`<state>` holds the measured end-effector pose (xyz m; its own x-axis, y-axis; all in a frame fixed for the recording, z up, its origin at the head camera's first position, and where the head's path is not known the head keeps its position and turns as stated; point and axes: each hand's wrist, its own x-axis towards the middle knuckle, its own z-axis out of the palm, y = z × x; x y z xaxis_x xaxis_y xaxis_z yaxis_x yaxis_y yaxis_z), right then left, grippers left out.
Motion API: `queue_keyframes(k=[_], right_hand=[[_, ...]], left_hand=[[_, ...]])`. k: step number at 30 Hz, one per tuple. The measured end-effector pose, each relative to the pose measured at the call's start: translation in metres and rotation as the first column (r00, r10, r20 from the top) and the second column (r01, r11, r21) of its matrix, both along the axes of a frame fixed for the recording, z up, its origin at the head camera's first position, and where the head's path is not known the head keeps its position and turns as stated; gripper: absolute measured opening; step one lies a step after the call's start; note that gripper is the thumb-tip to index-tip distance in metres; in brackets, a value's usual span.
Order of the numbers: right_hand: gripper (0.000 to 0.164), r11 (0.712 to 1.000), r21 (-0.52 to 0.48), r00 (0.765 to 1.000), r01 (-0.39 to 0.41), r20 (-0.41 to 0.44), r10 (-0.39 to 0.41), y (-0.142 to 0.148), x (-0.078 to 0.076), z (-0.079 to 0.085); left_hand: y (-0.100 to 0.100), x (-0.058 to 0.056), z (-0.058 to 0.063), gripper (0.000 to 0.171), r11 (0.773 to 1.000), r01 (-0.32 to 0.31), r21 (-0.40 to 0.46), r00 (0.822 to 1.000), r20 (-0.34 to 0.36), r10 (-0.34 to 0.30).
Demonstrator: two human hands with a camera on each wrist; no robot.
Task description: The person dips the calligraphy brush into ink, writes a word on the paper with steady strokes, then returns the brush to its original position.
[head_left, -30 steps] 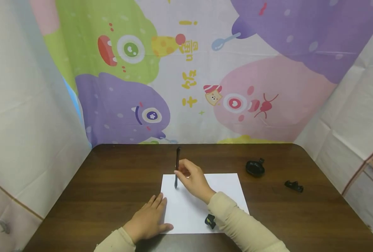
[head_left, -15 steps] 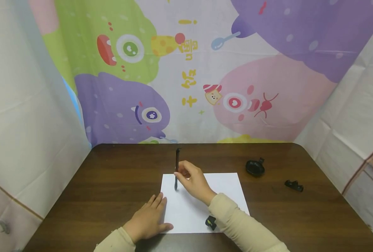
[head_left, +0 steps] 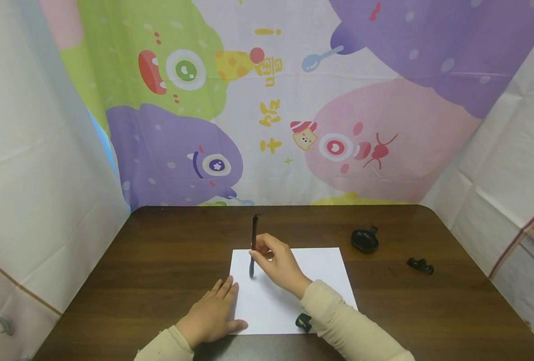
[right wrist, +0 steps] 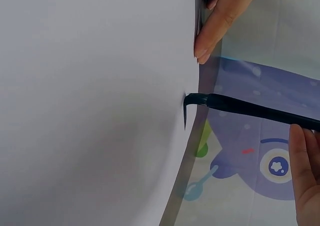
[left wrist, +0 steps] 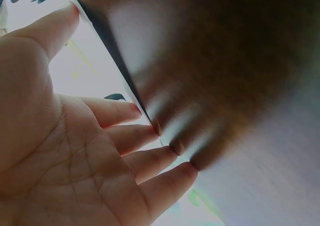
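Observation:
An upright dark writing brush [head_left: 253,245] is pinched between the thumb and fingers of my right hand [head_left: 278,260]. Its bristles [right wrist: 196,99] press bent against a white sheet of paper [head_left: 294,296] near its left side. From the bristles a short dark stroke [right wrist: 185,120] runs along the sheet in the right wrist view. My left hand [head_left: 213,311] lies flat across the sheet's left edge, partly on the wood. Its fingers [left wrist: 165,181] are extended and slightly spread in the left wrist view, with the thumb apart on the lower part of the sheet.
Right of the paper stand a small black dish [head_left: 364,241] with a short handle and, farther right, a black brush rest [head_left: 420,265]. A small black object [head_left: 303,322] shows beside my right sleeve. Behind the brown table [head_left: 168,240] hangs a cartoon-printed curtain [head_left: 271,175].
My right hand and the brush have moved slightly down the sheet, toward me. The black object by the right sleeve has shifted with the arm. My left hand has stayed in place.

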<state>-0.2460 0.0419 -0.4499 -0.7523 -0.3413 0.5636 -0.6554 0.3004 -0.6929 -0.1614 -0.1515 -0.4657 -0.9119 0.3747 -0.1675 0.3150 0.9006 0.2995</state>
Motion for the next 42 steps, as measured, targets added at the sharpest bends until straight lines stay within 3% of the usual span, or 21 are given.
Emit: queue_keyframes(k=[16,42], right_hand=[[0.012,1.000,0.004,1.000,-0.017,-0.014,0.017,0.002,0.007,0.000],[0.011,0.997,0.007,0.996,-0.078,0.044,0.077,0.005,0.018,0.005]], left_hand=[[0.001,-0.001,0.000,0.093,1.000,-0.002,-0.020,1.000,-0.011,0.002],[0.001,0.000,-0.001,0.093,1.000,0.000,-0.009,1.000,-0.025,-0.001]])
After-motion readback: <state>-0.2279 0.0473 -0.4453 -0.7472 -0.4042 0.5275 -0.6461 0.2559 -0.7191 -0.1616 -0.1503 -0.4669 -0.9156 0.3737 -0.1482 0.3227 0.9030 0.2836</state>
